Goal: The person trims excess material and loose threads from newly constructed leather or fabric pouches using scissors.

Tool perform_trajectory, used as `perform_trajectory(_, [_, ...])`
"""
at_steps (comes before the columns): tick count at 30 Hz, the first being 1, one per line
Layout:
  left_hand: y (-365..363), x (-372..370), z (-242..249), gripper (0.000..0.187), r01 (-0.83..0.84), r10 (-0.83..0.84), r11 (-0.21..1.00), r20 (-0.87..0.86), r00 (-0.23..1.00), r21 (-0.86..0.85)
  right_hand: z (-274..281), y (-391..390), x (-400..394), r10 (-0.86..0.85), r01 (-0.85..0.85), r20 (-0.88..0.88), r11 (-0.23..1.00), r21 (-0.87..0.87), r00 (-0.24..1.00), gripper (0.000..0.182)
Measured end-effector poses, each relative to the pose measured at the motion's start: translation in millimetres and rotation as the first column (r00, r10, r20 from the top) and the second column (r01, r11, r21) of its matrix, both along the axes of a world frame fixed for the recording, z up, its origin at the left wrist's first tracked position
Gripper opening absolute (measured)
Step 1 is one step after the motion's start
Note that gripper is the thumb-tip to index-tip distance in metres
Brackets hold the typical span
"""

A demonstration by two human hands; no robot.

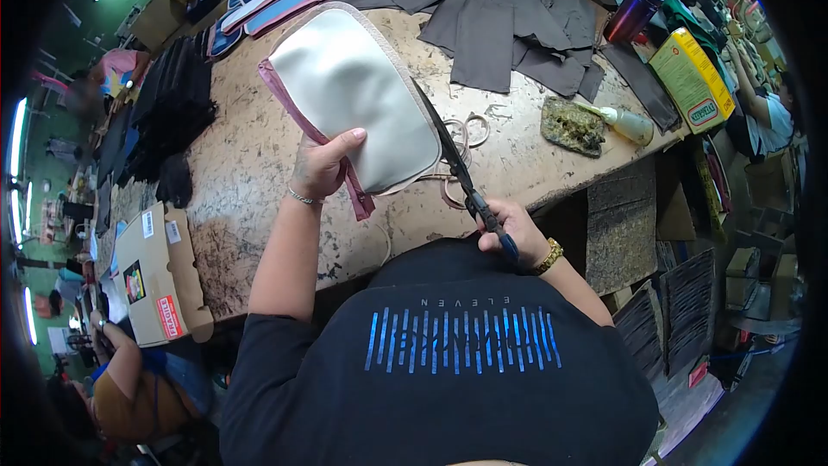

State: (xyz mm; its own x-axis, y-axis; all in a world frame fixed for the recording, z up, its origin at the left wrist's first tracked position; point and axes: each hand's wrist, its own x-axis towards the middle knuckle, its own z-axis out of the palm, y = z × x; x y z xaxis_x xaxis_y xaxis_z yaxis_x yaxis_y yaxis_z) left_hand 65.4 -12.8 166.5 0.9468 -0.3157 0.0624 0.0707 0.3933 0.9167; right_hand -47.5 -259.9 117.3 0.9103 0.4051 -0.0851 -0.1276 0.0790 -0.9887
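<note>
A white panel with rounded corners (358,95) has a pink zipper strip (297,108) along its left side. My left hand (328,162) grips its lower left edge, thumb on the white face. My right hand (513,233) is closed round the handles of long dark scissors (457,164). Their blades run up along the panel's right edge; whether they touch it I cannot tell. Thin curled strips (470,134) lie on the worn wooden table (233,233), beside and partly behind the scissors.
Dark fabric pieces (483,43) cover the back. At the right are a purple bottle (636,9), a yellow box (693,79), a glue-crusted block (573,127) and a small bottle (632,125). A cardboard box (155,280) is at left; a person (142,388) sits lower left.
</note>
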Motion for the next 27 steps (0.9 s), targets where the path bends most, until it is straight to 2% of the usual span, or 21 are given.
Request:
perform_trajectory(4, [-1,-2,0,0.045,-0.005,0.004,1.000,0.023,1.000,0.019,-7,2,-4,-0.076,0.104,0.138,0.973,-0.208,0.987,0.034])
perform_trajectory(7, [-4,-4,-3,0.045,-0.023,0.022,1.000,0.046,0.999,0.009,-5,6,-7,-0.077,0.103,0.110,0.960,-0.260,0.991,0.027])
perform_trajectory(11, [-1,-7,-12,0.044,-0.001,0.001,1.000,-0.041,0.999,0.006,-7,6,-5,-0.052,0.065,0.064,0.970,-0.233,0.997,0.032])
perform_trajectory(13, [0,-10,-20,0.043,0.015,-0.013,1.000,-0.073,0.997,0.018,-3,6,-2,-0.043,0.067,0.152,0.985,-0.161,0.987,0.039])
perform_trajectory(14, [1,-10,-25,0.042,-0.010,0.010,0.997,-0.001,1.000,0.082,-3,6,-1,-0.042,0.066,0.152,0.984,-0.163,0.988,0.039])
perform_trajectory(15, [1,-12,-27,0.041,-0.040,0.030,0.989,0.073,0.997,0.144,-4,6,0,-0.035,0.045,0.079,0.992,-0.120,0.996,0.041])
perform_trajectory(16, [-3,-14,-27,0.039,-0.083,0.075,0.992,0.082,0.994,0.100,-4,5,1,-0.026,0.027,0.006,0.997,-0.076,1.000,0.043])
perform_trajectory(26, [-3,-21,-26,0.035,-0.073,0.062,0.981,0.068,0.996,0.180,-1,5,0,-0.017,0.018,0.019,0.997,-0.069,1.000,0.036])
perform_trajectory(27, [-4,-21,-25,0.035,-0.077,0.067,0.982,0.068,0.995,0.170,-2,4,0,-0.029,0.036,0.067,0.993,-0.109,0.997,0.033])
